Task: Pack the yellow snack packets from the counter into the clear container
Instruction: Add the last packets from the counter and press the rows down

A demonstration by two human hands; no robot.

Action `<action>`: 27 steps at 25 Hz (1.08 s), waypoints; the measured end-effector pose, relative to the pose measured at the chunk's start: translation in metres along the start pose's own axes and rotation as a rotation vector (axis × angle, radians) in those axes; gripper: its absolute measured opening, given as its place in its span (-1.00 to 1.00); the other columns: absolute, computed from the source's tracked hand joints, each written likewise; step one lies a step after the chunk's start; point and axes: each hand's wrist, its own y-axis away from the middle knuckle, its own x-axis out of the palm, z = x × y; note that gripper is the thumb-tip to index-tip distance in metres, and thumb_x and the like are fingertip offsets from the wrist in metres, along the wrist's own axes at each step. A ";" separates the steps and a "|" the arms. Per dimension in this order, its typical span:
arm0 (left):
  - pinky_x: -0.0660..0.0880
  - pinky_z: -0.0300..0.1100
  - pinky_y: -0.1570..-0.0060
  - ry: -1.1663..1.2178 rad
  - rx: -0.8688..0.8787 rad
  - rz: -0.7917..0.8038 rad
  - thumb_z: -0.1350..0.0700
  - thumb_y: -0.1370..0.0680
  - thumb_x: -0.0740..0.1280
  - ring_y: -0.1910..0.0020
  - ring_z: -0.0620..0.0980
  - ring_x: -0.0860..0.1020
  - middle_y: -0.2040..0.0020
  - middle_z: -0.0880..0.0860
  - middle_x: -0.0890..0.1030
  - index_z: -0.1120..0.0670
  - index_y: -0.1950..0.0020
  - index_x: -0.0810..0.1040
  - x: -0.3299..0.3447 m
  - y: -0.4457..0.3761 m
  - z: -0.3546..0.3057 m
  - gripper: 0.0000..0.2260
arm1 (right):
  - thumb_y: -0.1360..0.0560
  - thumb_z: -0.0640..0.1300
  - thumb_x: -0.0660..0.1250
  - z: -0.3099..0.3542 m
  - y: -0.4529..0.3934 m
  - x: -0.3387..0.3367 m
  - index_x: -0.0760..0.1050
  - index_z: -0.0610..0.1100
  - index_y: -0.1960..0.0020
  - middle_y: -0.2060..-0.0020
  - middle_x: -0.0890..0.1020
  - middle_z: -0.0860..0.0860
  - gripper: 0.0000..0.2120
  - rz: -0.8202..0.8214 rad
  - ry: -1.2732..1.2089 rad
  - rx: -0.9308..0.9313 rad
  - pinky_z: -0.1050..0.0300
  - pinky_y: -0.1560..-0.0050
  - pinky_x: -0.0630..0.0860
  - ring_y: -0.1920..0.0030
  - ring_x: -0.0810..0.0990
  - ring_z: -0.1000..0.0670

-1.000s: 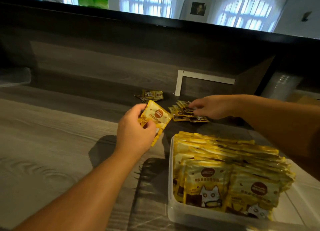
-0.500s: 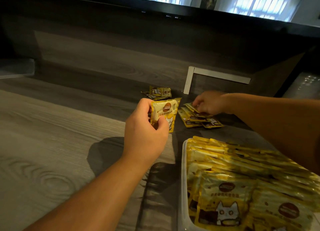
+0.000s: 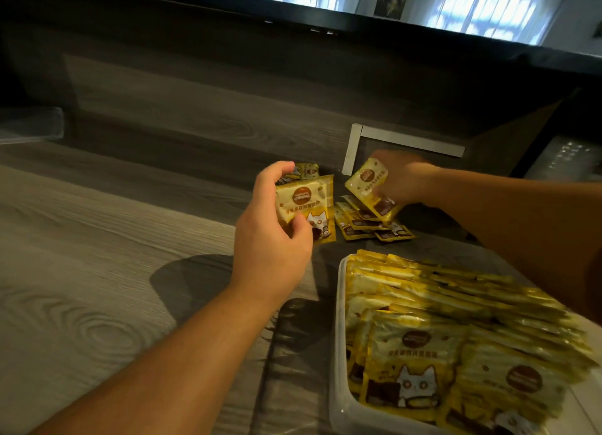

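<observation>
My left hand point(image 3: 270, 239) grips a yellow snack packet point(image 3: 304, 203) with a cat picture, upright above the counter. To its right, my right hand point(image 3: 402, 179) pinches a second yellow packet point(image 3: 368, 185), lifted and tilted above a small pile of packets point(image 3: 368, 226) lying on the counter. Another loose packet point(image 3: 308, 171) lies behind my left hand, partly hidden. The clear container point(image 3: 338, 399) stands at the lower right, filled with several rows of yellow packets point(image 3: 439, 320).
The wood-grain counter point(image 3: 97, 255) stretches left and ends at a dark back wall. A white L-shaped frame point(image 3: 353, 144) leans at the back behind the pile. A pale lid-like object point(image 3: 29, 125) sits at the far left.
My right hand has lifted one packet off the pile and tilted it up. My left hand has kept its packet and turned it more upright.
</observation>
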 end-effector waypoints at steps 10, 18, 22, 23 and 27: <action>0.59 -0.25 0.18 0.042 0.092 -0.219 0.23 -0.57 0.39 0.14 -0.22 0.60 0.11 -0.16 0.59 -0.04 -0.09 0.50 -0.014 0.017 -0.035 -0.81 | -0.49 -0.22 0.42 0.002 0.182 -0.052 0.32 0.12 -0.15 0.02 0.53 0.16 -0.60 -0.549 -0.633 -0.168 0.41 0.44 0.49 0.07 0.58 0.17; 0.57 -0.33 0.26 0.168 0.018 0.114 0.26 -0.55 0.40 0.13 -0.20 0.63 0.11 -0.07 0.61 -0.13 0.04 0.52 -0.021 0.071 -0.139 -0.74 | -0.48 -0.30 0.37 -0.029 0.290 -0.029 0.30 0.39 -0.06 0.04 0.51 0.25 -0.42 -0.509 -0.659 -0.262 0.49 0.33 0.47 0.08 0.58 0.29; 0.60 -0.29 0.24 -0.156 0.063 0.476 0.15 -0.54 0.44 0.08 -0.18 0.60 0.07 -0.16 0.59 -0.16 0.07 0.55 -0.009 0.084 -0.158 -0.81 | -0.50 -0.27 0.35 -0.048 0.307 -0.018 0.36 0.30 0.02 0.08 0.54 0.16 -0.56 -0.519 -0.733 -0.232 0.32 0.31 0.58 0.08 0.60 0.23; 0.59 -0.29 0.21 -0.245 0.082 0.560 0.14 -0.54 0.45 0.06 -0.18 0.59 0.05 -0.18 0.57 -0.17 0.06 0.54 -0.004 0.083 -0.159 -0.80 | -0.51 -0.25 0.35 -0.053 0.309 -0.015 0.38 0.29 0.03 0.07 0.55 0.13 -0.59 -0.524 -0.764 -0.210 0.24 0.29 0.61 0.07 0.61 0.16; 0.53 -0.25 0.11 -0.544 0.130 0.783 0.06 -0.53 0.46 0.05 -0.18 0.53 0.05 -0.17 0.55 -0.16 0.01 0.54 0.018 0.075 -0.157 -0.85 | -0.53 -0.23 0.32 -0.064 0.314 -0.006 0.40 0.26 0.06 0.06 0.58 0.07 -0.65 -0.512 -0.862 -0.119 0.05 0.22 0.65 0.05 0.62 0.04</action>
